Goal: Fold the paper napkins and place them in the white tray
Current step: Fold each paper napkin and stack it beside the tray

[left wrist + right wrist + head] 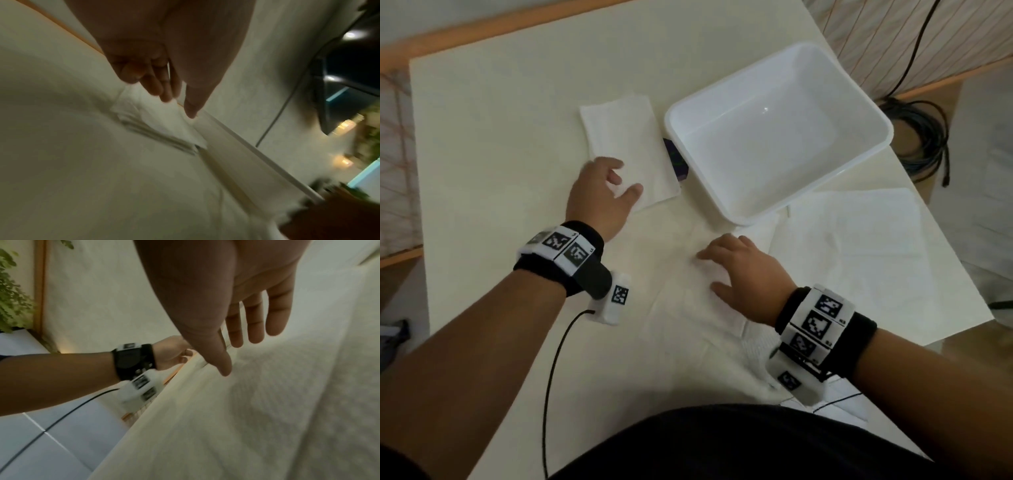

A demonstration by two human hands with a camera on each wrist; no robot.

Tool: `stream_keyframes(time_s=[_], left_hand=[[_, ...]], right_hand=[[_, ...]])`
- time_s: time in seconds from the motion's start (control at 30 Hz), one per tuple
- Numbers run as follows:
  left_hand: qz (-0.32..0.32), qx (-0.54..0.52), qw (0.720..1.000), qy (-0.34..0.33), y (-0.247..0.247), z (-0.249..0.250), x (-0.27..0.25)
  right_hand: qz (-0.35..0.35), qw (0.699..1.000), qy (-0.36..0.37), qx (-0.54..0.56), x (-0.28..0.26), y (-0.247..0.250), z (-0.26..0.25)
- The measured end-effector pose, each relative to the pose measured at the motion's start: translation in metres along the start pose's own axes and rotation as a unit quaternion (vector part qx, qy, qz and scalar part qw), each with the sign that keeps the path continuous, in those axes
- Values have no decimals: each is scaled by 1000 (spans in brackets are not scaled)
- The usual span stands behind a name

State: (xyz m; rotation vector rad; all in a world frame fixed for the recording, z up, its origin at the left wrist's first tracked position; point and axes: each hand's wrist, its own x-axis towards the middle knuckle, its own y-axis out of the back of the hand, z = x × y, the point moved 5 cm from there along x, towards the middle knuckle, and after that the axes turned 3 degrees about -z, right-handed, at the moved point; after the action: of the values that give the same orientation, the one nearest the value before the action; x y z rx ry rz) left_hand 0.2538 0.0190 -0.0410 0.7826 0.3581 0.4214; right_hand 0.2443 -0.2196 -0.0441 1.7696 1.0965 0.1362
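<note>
An empty white tray (767, 137) stands at the back right of the table. To its left lies a folded napkin (626, 137), stacked in several layers (156, 120). My left hand (619, 185) hovers over its near corner, fingers relaxed and thumb out, fingertips (166, 95) at the paper, gripping nothing. An unfolded napkin (695, 308) is spread in front of me. My right hand (722, 263) rests flat on it with straight fingers (255, 321); the same paper (267, 402) fills the right wrist view.
A second unfolded napkin (852, 246) lies at the right, partly under the tray's near corner. A small dark purple object (676, 161) sits between the folded napkin and the tray. Coiled black cables (921, 137) lie on the floor beyond the table's right edge.
</note>
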Motion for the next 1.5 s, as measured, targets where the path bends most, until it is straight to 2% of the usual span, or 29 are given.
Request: stream_keyframes(time_s=[0.07,0.13,0.23,0.37,0.57,0.73,0.8,0.9,1.03,1.17,1.23,1.43,1.5], left_hand=[[-84,17,996,-14,-18,8,-28],[-167,47,985,-18,-40,14,-57],[-240,88,967,-21,-67,17,-96],[-220,119,967,-35,-76,19,-112],[-219,127,967,-29,-60,10,-102],[-238,83,966,-56,-49,3,-104],[-239,68,966,-76,-46,4,-106],[-239,50,966,-87,-41,3,-107],[-242,25,969,-38,-27,-13,-107],[-253,-6,966,49,-9,-35,-106],[-252,-17,965,69,2,-44,-105],[-187,-109,974,68,36,-52,-97],[-171,-81,980,54,35,-58,-95]], right_hand=[[29,999,-30,-25,-4,7,14],[24,996,-67,-53,-8,6,29],[18,995,-83,-61,-13,2,36],[39,994,-77,-70,-17,-3,30],[37,996,-59,-60,-22,-14,17],[87,994,30,-66,-13,-6,-8],[59,993,66,-83,-1,-6,-17],[15,991,64,-112,12,-4,-17],[56,989,77,-115,14,8,-18],[61,989,78,-106,13,7,-19],[66,989,79,-107,15,7,-22],[67,994,26,-88,22,2,-15],[72,991,30,-111,24,1,-18]])
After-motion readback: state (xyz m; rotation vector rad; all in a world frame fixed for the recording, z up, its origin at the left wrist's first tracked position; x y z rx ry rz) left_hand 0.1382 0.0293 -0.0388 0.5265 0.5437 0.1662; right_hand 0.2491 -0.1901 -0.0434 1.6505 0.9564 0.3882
